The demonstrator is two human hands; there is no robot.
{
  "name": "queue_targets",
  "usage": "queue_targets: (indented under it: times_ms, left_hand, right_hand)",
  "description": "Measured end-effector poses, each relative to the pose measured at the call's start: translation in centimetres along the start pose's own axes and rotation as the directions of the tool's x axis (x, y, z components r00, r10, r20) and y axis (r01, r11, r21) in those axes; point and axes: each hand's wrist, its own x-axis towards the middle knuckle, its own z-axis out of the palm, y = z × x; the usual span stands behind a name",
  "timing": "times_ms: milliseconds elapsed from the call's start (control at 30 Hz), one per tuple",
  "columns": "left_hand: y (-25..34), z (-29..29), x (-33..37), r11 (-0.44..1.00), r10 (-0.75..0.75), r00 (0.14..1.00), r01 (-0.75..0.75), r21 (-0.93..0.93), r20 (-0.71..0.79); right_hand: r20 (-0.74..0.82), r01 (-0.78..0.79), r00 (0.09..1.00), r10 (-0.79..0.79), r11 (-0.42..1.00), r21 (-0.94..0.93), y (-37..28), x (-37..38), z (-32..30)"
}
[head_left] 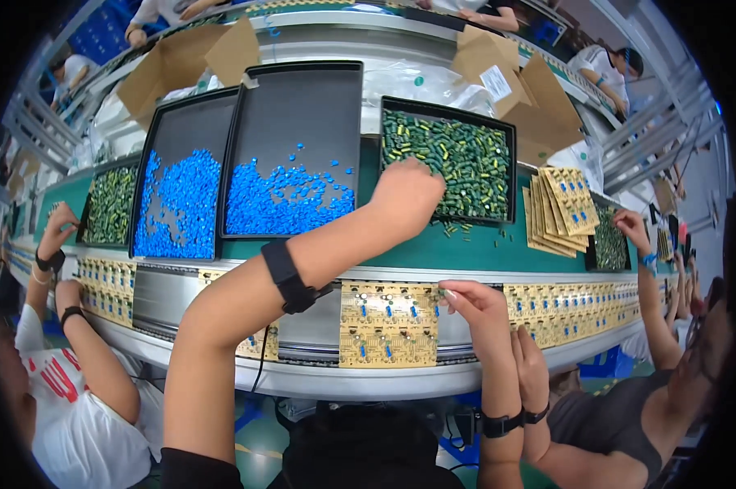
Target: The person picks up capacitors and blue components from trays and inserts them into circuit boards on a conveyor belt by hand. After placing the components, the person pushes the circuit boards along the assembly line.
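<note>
My left hand [408, 198] is over the black tray [514, 171] of small green cylindrical capacitors [457, 155], its fingers curled down among them. The fingertips are hidden, so what they grip cannot be made out. At the upper right corner of a tan circuit board [388, 355], my right hand [480, 314] has thumb and forefinger pinched together. Whatever lies between them is too small to name. That board carries several upright blue disc-shaped components [388, 311] and lies on the conveyor rail below the trays.
Two black trays of blue components [290, 200] [176, 196] stand left of the green ones. Stacked circuit boards [559, 212] lie to the right. Loose capacitors [457, 231] are on the green mat. Open cardboard boxes [518, 94] stand behind. Co-workers' arms [95, 342] are close on both sides.
</note>
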Motion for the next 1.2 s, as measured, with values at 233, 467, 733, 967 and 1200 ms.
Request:
queue_targets:
  times_ms: [233,467,733,967,1200]
  left_hand:
    - [-0.5,0.7,0.3,0.988,-0.038,0.999,0.035,-0.148,-0.014]
    - [0.3,-0.8,-0.4,0.942,-0.135,0.981,0.084,-0.326,-0.137]
    - [0.2,-4.1,-3.6,0.810,-0.165,0.986,0.151,-0.567,0.027]
    - [-1.2,-6.2,-5.3,0.431,-0.027,0.937,0.325,-0.841,0.348]
    - [-2.2,-7.7,-8.3,-0.078,0.034,0.754,0.656,-0.751,0.656]
  right_hand:
    - [-0.018,0.112,0.992,-0.125,0.932,-0.345,0.3,-0.5,1.1]
    - [0.158,0.354,0.915,-0.371,0.549,-0.758,-0.2,0.8,2.3]
    - [0.227,0.421,0.888,-0.399,0.512,-0.749,-0.2,1.2,2.8]
    - [0.591,0.632,0.737,-0.327,0.025,-0.775,-2.4,2.7,3.9]
    - [0.587,0.602,0.778,-0.223,-0.002,-0.799,-2.8,4.1,3.9]
